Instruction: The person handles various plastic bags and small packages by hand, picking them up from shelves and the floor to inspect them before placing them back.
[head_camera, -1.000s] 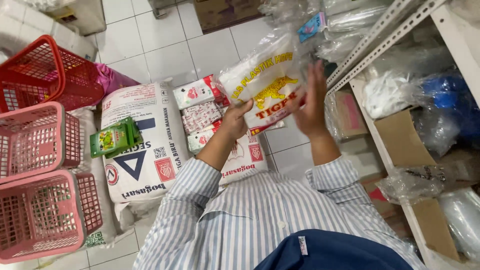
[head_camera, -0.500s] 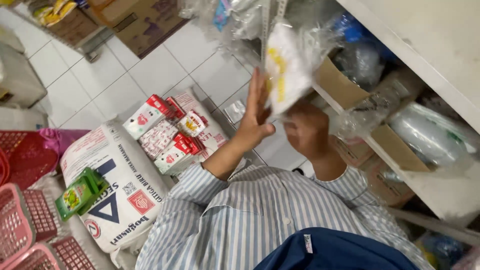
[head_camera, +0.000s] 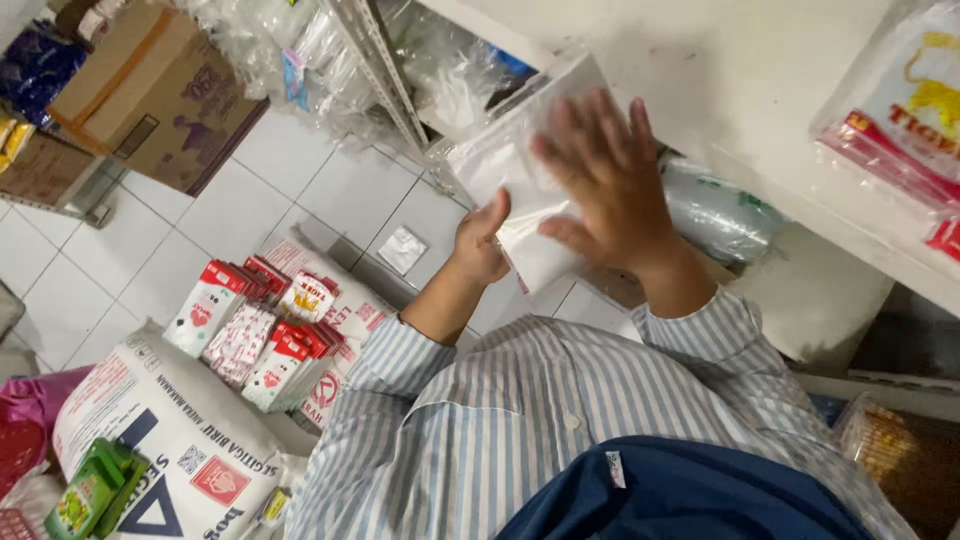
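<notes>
Here the left hand (head_camera: 482, 240) grips a clear plastic packet (head_camera: 520, 170) from below, fingers curled shut on it, while the right hand (head_camera: 605, 190) presses flat, fingers spread, against it beside the white shelf (head_camera: 760, 90).

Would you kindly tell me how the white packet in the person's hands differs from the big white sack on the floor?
The white packet is small, plain and held up at the shelf between the left hand and right hand; the white sack is far larger, bears blue and red print, and lies on the tiled floor with a green pack on it. Both are mainly white.
</notes>
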